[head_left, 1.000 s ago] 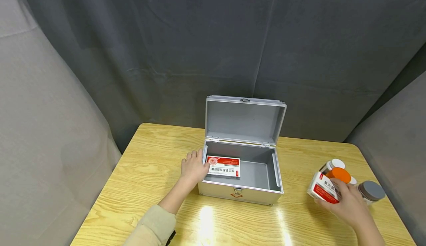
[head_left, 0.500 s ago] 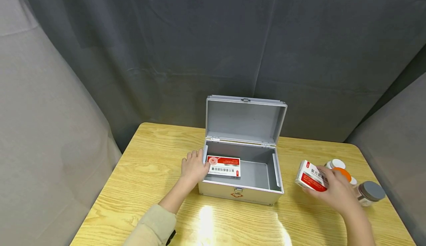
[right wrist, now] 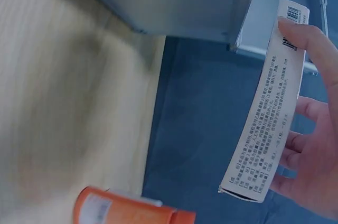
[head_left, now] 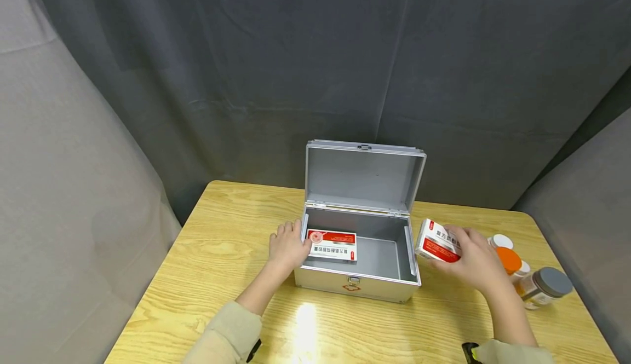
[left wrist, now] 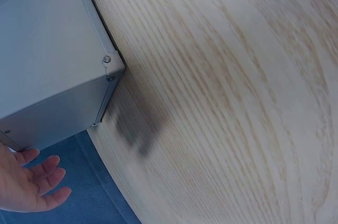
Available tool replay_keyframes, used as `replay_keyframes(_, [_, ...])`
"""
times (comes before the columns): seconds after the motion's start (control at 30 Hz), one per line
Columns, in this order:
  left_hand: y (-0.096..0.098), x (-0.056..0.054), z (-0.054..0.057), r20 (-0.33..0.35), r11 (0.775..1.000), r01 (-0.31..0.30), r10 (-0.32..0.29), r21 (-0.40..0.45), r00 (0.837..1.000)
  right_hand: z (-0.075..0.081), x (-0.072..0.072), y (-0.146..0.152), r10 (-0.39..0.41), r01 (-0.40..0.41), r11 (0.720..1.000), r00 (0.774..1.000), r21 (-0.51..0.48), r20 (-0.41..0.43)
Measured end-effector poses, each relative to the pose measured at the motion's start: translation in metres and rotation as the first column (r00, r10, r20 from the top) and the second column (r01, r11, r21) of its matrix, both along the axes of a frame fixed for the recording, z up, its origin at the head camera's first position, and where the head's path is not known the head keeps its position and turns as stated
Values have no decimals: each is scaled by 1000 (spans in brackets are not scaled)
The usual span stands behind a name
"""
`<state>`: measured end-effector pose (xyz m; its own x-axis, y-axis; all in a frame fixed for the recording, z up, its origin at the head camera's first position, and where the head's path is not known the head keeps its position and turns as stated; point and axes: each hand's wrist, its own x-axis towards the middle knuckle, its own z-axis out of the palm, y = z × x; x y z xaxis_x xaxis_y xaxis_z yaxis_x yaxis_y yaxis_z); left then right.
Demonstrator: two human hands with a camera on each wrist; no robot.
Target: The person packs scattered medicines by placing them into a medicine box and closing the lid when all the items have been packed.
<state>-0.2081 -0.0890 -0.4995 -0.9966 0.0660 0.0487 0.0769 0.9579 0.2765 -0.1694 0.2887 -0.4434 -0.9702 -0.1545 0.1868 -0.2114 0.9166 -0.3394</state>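
Wooden table [head_left: 231, 211], on which the left hand [head_left: 288, 249], fingers relaxed, rests at the left edge of a raised-lid metal case [head_left: 320, 283], whose right rim [head_left: 416, 260] could snag the medicine box [head_left: 436, 241] pinched just beside it by the right hand [head_left: 470, 257] if held too low.

The person's right hand [head_left: 470, 257] has moved left across the desk [head_left: 231, 216], away from the bottles, bringing the red-and-white medicine box [head_left: 436, 242] it pinches to just beside the right wall of the metal case [head_left: 362, 289]; I can't tell whether they touch. The orange-capped bottle [head_left: 508, 260], partly covered a second ago, shows more of its side. The grey-lidded jar [head_left: 552, 282] now shows more of its clear body. At the near edge, a beige right sleeve [head_left: 515, 352] and dark wristband [head_left: 470, 351] have come into view.
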Motion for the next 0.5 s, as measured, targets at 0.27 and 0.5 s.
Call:
replay_keyframes(0.27, [-1,-1,-1,5,1000,-5,5,2,1000,12,-16,-27,68,-67,997,998,33,-4])
replay_keyframes(0.5, [-2,-1,-1,9,1000,-8,8,-6,1000,11,-28,-53,100,-102,993,995,63,27])
